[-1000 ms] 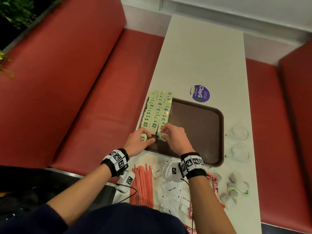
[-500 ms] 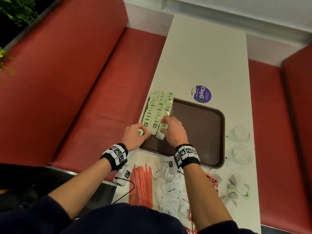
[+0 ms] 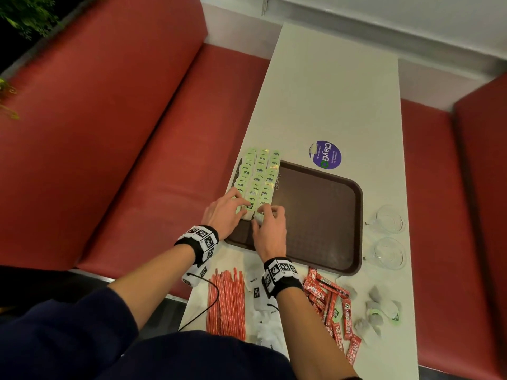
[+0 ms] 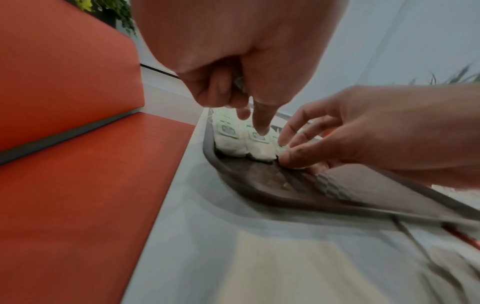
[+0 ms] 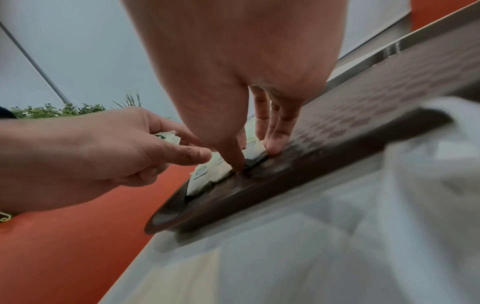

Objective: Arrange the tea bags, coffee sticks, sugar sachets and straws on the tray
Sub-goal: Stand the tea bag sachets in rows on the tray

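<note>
Three rows of green-tagged tea bags [image 3: 259,176] lie along the left side of the brown tray [image 3: 323,215]. My left hand [image 3: 241,205] is at the near end of the rows. It keeps a tea bag [image 4: 239,82] in its curled fingers, and its index finger presses a bag in the middle row [image 4: 258,136]. My right hand [image 3: 267,212] has straight fingers. Thumb and fingertips touch the nearest bag of the right row [image 5: 253,155]. Red straws [image 3: 227,303], white sugar sachets [image 3: 263,308] and red coffee sticks [image 3: 329,300] lie on the table in front of the tray.
Several loose tea bags [image 3: 381,311] sit at the near right of the white table [image 3: 329,91]. Two glass cups [image 3: 389,237] stand right of the tray. A purple sticker [image 3: 325,154] is beyond it. Red benches [image 3: 123,160] flank the table.
Both hands moved forward from the tray's near edge to the ends of the rows. The bag under my right hand now lies at the near end of the right row.
</note>
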`<state>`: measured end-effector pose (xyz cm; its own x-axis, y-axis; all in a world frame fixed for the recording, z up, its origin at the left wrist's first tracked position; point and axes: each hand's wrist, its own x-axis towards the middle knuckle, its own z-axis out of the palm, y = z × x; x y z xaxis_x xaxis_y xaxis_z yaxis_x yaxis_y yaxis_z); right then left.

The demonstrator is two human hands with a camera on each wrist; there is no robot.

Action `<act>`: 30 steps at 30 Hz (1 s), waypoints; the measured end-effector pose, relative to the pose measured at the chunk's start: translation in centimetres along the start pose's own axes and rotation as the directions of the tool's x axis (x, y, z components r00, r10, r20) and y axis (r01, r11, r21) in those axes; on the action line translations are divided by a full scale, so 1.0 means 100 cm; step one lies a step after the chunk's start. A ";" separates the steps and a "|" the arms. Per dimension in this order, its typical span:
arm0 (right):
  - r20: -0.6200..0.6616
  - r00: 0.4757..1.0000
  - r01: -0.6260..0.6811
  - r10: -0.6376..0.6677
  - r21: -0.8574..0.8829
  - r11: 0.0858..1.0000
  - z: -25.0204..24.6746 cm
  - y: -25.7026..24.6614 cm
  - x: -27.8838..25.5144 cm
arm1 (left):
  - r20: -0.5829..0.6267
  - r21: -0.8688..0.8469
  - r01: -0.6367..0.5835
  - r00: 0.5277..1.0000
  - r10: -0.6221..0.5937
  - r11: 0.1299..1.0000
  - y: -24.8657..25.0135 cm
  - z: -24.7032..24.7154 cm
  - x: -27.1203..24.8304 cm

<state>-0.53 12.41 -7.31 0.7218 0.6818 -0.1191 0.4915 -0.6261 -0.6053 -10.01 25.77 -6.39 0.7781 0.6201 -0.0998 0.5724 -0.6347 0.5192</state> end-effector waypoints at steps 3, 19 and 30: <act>-0.002 1.000 0.007 -0.007 0.002 1.000 0.001 0.002 0.003 | 0.042 0.073 -0.045 0.998 0.042 0.996 0.000 0.004 0.003; -0.058 0.997 -0.051 0.055 0.063 0.997 -0.006 0.002 0.013 | 0.067 0.000 -0.019 0.998 0.019 1.000 0.005 0.003 0.010; 0.152 0.988 -0.112 0.028 0.584 0.804 -0.107 -0.028 -0.060 | 0.320 -0.645 0.162 0.945 0.071 0.747 0.067 -0.037 -0.057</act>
<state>-1.07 6.01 3.54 0.6526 0.7139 -0.2541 0.0294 -0.3590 -0.9329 -11.52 19.69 0.79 0.8585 0.3933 -0.3290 0.3870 -0.0761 0.9189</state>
